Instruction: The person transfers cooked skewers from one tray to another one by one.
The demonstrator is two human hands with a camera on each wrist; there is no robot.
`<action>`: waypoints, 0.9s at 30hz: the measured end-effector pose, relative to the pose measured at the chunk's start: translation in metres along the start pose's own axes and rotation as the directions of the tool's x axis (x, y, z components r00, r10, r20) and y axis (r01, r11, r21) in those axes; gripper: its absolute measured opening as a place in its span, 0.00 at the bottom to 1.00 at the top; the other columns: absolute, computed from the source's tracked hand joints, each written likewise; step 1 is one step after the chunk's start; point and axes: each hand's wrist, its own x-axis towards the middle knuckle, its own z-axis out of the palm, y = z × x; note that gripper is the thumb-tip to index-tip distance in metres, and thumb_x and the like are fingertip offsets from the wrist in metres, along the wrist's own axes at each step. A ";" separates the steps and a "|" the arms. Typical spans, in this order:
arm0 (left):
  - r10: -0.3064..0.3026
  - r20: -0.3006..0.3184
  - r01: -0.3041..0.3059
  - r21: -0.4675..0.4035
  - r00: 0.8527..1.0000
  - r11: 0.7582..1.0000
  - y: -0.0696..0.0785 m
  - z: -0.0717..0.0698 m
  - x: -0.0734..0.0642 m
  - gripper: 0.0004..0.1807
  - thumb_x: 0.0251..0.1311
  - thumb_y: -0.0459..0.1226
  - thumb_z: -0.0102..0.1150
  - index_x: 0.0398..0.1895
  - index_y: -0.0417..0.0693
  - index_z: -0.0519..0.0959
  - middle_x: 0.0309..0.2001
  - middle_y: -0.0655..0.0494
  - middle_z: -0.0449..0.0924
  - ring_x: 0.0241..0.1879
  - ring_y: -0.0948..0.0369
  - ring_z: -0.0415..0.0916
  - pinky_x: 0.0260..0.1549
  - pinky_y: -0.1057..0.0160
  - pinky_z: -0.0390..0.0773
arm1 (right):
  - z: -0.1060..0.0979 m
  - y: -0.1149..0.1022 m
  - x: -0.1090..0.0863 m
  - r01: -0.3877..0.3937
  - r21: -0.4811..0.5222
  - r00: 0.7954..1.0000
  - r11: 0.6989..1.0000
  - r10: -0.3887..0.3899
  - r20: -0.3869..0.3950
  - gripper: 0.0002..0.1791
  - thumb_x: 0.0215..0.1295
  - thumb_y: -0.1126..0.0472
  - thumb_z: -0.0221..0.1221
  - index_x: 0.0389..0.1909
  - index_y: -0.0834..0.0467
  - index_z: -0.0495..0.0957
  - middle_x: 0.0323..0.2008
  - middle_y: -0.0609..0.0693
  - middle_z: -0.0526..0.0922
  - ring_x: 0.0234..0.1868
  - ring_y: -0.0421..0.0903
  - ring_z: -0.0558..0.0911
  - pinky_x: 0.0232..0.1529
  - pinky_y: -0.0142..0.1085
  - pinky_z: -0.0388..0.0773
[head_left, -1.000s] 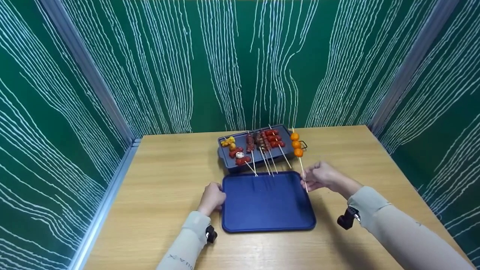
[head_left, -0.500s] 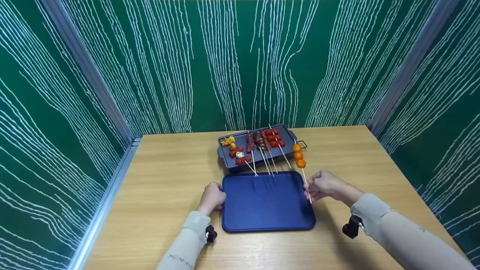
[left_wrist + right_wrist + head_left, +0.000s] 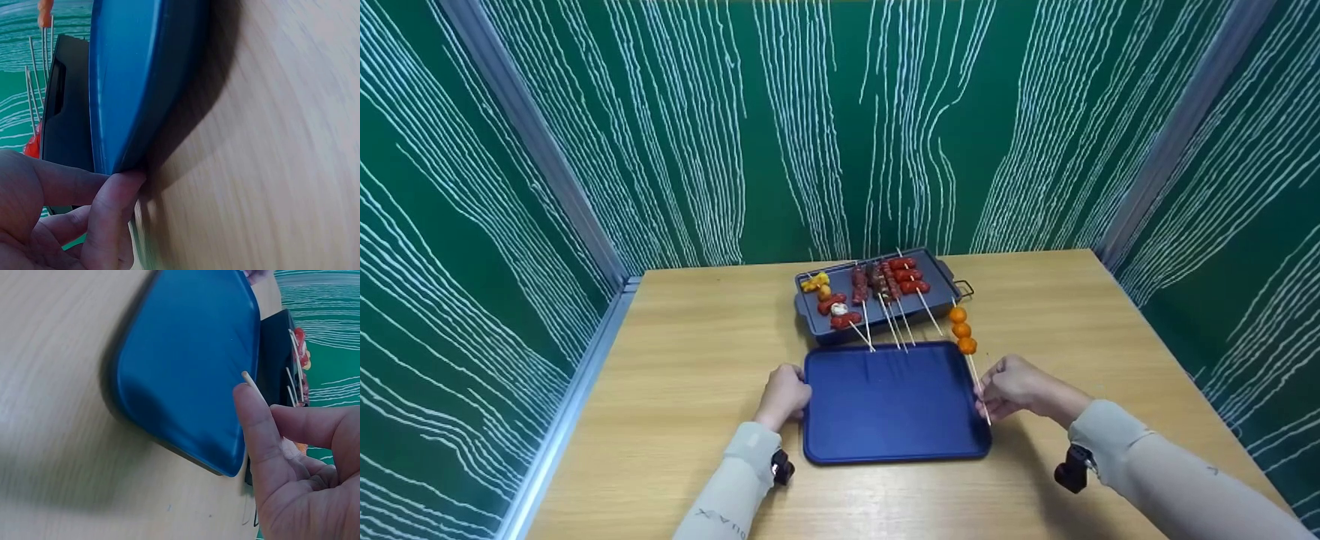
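Two-handed, worked at a wooden table (image 3: 690,337), boxed in by green walls (image 3: 787,127) streaked with wavy white lines. Out on the left, wore a pale sleeve (image 3: 727,480) with a small black camera (image 3: 783,466) at the wrist, and pinched the rim of a blue tray (image 3: 896,420) with the left hand (image 3: 784,394): clamped thumb and finger right on that left edge, plain in the left wrist view. Had the tray flat on the table, with a dark grill (image 3: 844,283) just behind, set at a slant. Lined up there, left to right: a mixed row (image 3: 838,309) of yellow, red and white pieces, a dark red meat skewer (image 3: 860,285), two more meat skewers (image 3: 885,283) packed close together, a skewer of red sausages (image 3: 910,276). Had sticks jutting over the grill's near side, toward the tray. Next, a wire handle (image 3: 964,289) at the grill's right end. And on to the orange skewer (image 3: 962,330)! Gripped it by the stick with the right hand (image 3: 1012,386), clamped between thumb and finger, with three orange balls pointing away, near the grill's right front corner. Held it just beside the tray's right edge, with the blunt stick end poking past the fingers. Hard to tell: touching the rim or just above. Wore a second camera (image 3: 1072,469) there, under a matching sleeve (image 3: 1155,450).
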 end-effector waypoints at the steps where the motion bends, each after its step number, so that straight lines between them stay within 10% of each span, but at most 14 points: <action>1: -0.003 0.003 0.003 0.006 1.000 1.000 -0.004 0.002 0.004 0.15 0.56 0.26 0.51 0.44 0.35 0.84 0.36 0.42 0.83 0.21 0.55 0.83 0.13 0.61 0.85 | 0.001 0.001 -0.001 -0.005 0.002 1.000 1.000 0.005 -0.002 0.08 0.64 0.79 0.53 0.33 0.69 0.80 0.25 0.53 0.88 0.25 0.45 0.87 0.30 0.38 0.92; 10: 0.013 0.006 -0.013 0.032 1.000 0.999 -0.022 0.011 0.021 0.09 0.54 0.27 0.50 0.26 0.46 0.79 0.25 0.51 0.80 0.14 0.59 0.81 0.11 0.60 0.84 | 0.008 0.015 -0.003 -0.007 0.006 1.000 1.000 0.007 0.017 0.08 0.65 0.79 0.53 0.32 0.68 0.80 0.24 0.53 0.87 0.24 0.44 0.87 0.26 0.35 0.90; 23: 0.017 -0.011 -0.017 0.002 1.000 1.000 0.005 -0.002 -0.006 0.09 0.55 0.25 0.49 0.28 0.44 0.78 0.29 0.46 0.79 0.18 0.55 0.81 0.13 0.60 0.84 | 0.018 0.026 -0.003 -0.024 0.014 0.999 1.000 0.024 0.025 0.07 0.65 0.78 0.55 0.31 0.70 0.80 0.22 0.54 0.86 0.23 0.44 0.87 0.25 0.34 0.89; 27: 0.014 -0.012 -0.014 0.004 1.000 1.000 -0.007 0.005 0.005 0.09 0.55 0.26 0.50 0.28 0.46 0.78 0.27 0.50 0.79 0.17 0.57 0.81 0.12 0.61 0.84 | 0.022 0.027 -0.002 -0.035 0.022 0.999 0.999 0.034 0.025 0.07 0.65 0.79 0.55 0.31 0.69 0.79 0.21 0.54 0.85 0.23 0.44 0.87 0.25 0.35 0.89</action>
